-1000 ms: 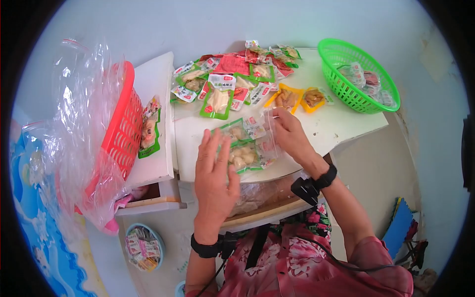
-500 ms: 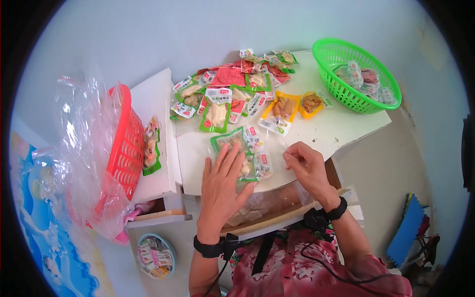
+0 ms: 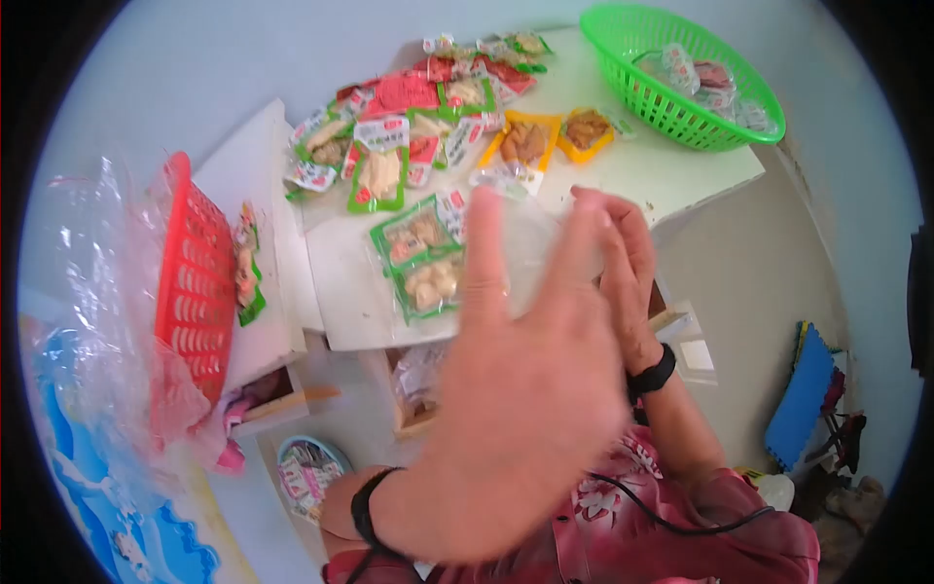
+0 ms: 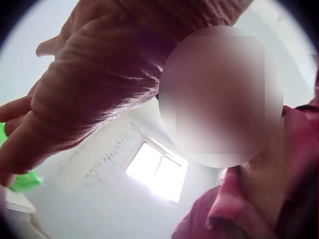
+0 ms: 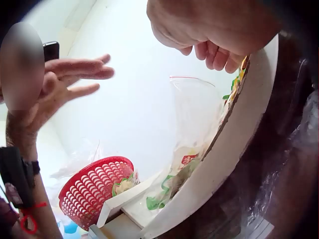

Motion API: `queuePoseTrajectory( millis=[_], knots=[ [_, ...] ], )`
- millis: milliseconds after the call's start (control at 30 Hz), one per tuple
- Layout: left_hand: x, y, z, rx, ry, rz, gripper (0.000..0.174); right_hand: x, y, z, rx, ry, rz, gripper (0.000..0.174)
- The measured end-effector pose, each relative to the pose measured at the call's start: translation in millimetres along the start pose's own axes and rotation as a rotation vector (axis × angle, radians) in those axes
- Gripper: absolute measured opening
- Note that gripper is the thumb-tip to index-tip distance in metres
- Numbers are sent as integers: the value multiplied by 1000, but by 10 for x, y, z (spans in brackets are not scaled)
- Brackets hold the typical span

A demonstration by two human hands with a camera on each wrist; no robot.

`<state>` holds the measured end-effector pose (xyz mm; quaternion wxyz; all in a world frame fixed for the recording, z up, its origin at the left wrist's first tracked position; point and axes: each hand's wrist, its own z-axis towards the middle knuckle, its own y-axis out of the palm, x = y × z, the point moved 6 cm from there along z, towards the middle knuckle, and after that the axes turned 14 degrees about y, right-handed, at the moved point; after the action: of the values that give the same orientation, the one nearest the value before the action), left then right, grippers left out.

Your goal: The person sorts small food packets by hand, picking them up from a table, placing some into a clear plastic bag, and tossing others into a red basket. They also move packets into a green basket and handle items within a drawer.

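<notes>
A clear plastic zip bag (image 3: 530, 243) lies flat on the white bench (image 3: 705, 185), with 2 green-edged food packets (image 3: 430, 284) inside, probably side by side for fitting. The left hand (image 3: 533, 389) is raised, its straight fingers apart. Near the bag, the right hand (image 3: 630, 277) bends its fingers; whether they pinch something, I cannot tell.

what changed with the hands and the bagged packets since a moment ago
The left hand has lifted off the packets and moved right, toward the right hand. Whether the right hand holds the bag is unclear. The packets still lie bagged on the table; the green basket and red basket stayed put.
</notes>
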<state>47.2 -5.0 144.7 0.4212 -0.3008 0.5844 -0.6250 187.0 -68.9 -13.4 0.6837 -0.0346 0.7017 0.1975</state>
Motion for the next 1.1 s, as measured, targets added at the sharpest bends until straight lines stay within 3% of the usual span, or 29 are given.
queuePoseTrajectory(
  millis=[267,500,567,633,667,733,800,900,1033,1100],
  knots=[
    [669,-425,257,-24,318,-118,54,4,-121,33,110,-67,-67,26],
    [684,-448,379,-3,349,-139,54,20,-42,56,143,-118,-52,28],
    [703,-459,437,11,353,-149,53,65,122,47,56,-111,87,27],
    [741,-495,491,36,373,-159,53,5,18,7,117,-83,11,26],
    [763,-520,540,54,393,-165,53,57,-129,107,158,-167,-202,26],
    [858,-571,567,90,443,-187,53,57,-106,59,178,-40,-83,26],
    [995,-589,644,111,470,-232,53,44,-61,68,128,-89,72,26],
    [1064,-624,656,169,525,-295,53,86,-120,91,142,-18,-47,27],
    [982,-617,603,220,561,-376,54,57,-149,67,151,-63,-113,27],
    [922,-577,552,225,534,-424,54,124,-94,83,117,-55,-16,30]
  ],
)
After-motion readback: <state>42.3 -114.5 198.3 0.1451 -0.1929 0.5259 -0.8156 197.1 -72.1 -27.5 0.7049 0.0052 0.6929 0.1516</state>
